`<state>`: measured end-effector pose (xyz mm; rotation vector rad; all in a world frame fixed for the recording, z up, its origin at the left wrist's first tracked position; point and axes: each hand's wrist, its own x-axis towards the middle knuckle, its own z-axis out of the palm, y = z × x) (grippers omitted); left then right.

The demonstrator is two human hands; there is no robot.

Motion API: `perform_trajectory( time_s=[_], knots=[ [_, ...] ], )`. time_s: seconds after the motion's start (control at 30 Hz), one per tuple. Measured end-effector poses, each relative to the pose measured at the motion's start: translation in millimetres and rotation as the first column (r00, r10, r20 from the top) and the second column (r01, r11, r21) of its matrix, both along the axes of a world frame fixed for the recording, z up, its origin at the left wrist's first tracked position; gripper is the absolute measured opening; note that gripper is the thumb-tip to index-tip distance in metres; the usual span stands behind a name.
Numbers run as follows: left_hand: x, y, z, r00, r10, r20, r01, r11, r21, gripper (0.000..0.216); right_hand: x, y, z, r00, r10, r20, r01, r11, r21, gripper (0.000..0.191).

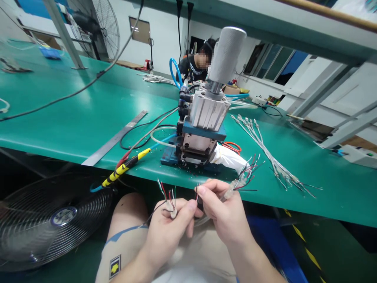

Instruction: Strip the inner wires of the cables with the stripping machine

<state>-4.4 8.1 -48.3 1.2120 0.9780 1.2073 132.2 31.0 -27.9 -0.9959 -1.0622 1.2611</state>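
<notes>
My left hand [173,222] is closed over my lap, its thumb and forefinger pinching thin coloured wires. A cable end [168,206] with fanned red, white, green and black wires sticks out between its fingers. My right hand [222,208] meets it fingertip to fingertip, pinching the same small wires [197,192]. A bundle of cable ends [235,184] with clear connectors and loose coloured wires also lies in the right hand. Just beyond both hands, at the table edge, stands a pneumatic machine [203,118] with a knurled silver cylinder on top. Which wires each fingertip grips is partly hidden.
A steel ruler [114,137] lies left of the machine, near a yellow-black taped hose [126,169]. Stripped cables [265,153] lie on the green table [294,157] at right. A floor fan [55,220] stands lower left. Another person [194,67] sits behind the machine.
</notes>
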Motion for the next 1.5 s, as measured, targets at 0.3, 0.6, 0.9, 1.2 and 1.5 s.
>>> perform_trajectory(
  time_s=[0.3,0.6,0.9,1.2,1.5],
  knots=[
    [3,-2,1.7,0.966,0.176,-0.19,-0.119,0.953,0.279,0.044,-6,3,11.8,0.988,0.026,-0.15,-0.048,0.988,-0.148,0.033],
    [12,41,22.1,0.94,0.302,0.158,-0.313,0.948,0.05,0.033,2,18,13.7,0.977,-0.064,-0.204,0.046,0.995,-0.094,0.031],
    [15,63,36.7,0.913,0.293,0.283,-0.302,0.953,-0.014,0.031,13,22,5.2,0.978,-0.108,-0.18,0.098,0.993,-0.065,0.027],
    [15,68,31.8,0.933,0.241,0.269,-0.245,0.969,-0.016,0.033,12,21,1.8,0.981,-0.101,-0.165,0.095,0.994,-0.043,0.026],
    [7,43,21.4,0.983,0.172,0.069,-0.18,0.975,0.128,0.039,11,17,2.0,0.989,-0.016,-0.149,0.008,0.998,-0.058,0.024]
  ],
)
